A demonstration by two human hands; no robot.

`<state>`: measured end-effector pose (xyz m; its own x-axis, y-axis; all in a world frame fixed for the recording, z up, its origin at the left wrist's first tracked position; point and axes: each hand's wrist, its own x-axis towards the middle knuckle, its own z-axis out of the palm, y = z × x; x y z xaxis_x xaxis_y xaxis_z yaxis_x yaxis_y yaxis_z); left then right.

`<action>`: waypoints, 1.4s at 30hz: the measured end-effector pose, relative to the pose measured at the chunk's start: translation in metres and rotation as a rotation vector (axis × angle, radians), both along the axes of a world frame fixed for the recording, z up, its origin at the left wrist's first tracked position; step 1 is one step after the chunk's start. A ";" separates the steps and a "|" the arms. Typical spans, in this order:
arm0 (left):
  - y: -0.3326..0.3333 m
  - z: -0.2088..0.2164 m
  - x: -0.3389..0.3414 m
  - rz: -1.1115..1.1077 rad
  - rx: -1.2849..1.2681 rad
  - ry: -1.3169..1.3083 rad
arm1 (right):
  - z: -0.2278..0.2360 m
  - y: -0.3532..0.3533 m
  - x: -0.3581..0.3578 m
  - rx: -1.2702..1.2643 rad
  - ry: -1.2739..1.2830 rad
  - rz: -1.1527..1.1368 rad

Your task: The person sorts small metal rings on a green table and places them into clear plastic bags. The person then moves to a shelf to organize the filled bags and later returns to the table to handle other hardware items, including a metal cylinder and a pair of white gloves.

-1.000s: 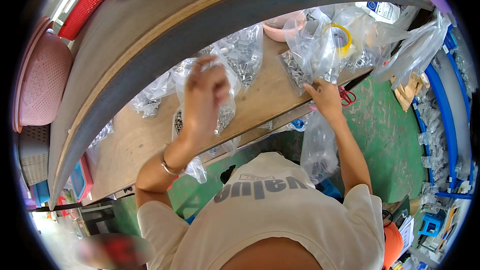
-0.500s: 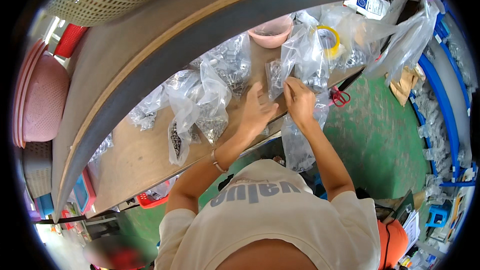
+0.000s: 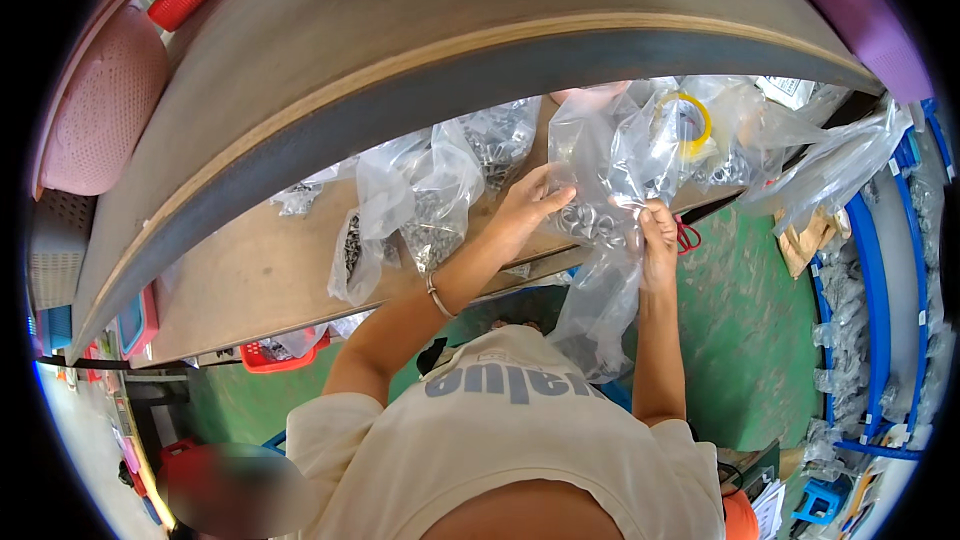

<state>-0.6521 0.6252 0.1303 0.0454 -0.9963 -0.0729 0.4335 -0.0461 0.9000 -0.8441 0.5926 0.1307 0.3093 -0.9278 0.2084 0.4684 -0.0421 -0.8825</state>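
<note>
A clear plastic bag (image 3: 600, 223) with shiny ring-shaped metal parts is between my hands at the bench's front edge. My right hand (image 3: 656, 240) is closed, pinching the bag's right side between thumb and fingers. At the left side, my left hand (image 3: 537, 202) has its fingers curled on the plastic, thumb toward the parts. Another clear plastic sheet or bag (image 3: 595, 325) hangs below, over the edge; whether it joins the held one is unclear. Left of my left hand stand clear bags of small metal parts (image 3: 435, 225) and a bag of dark small parts (image 3: 352, 245).
A yellow tape roll (image 3: 690, 125) lies among clear bags beyond my right hand. Red scissor handles (image 3: 687, 235) show beside that hand. A thick shelf edge (image 3: 440, 70) arches over the bench (image 3: 270, 290). Blue racks (image 3: 870, 310) stand right; a red basket (image 3: 285, 355) sits below.
Both hands have come onto the bag of ring-shaped parts, which now spreads between them. The right hand moved rightward. The view has shifted, bringing more of the shelf into sight.
</note>
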 end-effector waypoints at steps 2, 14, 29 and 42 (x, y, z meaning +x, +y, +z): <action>0.007 0.003 0.007 -0.082 -0.002 0.076 | 0.006 0.003 -0.006 0.015 -0.009 -0.004; 0.066 0.063 -0.002 0.222 -0.170 -0.006 | 0.055 0.020 -0.001 -0.006 0.061 -0.029; 0.166 0.080 -0.003 0.871 -0.308 -0.173 | 0.030 0.033 0.049 -0.121 0.217 0.714; 0.350 0.083 0.030 0.881 -0.266 -0.287 | 0.057 0.161 0.186 -0.172 0.256 1.211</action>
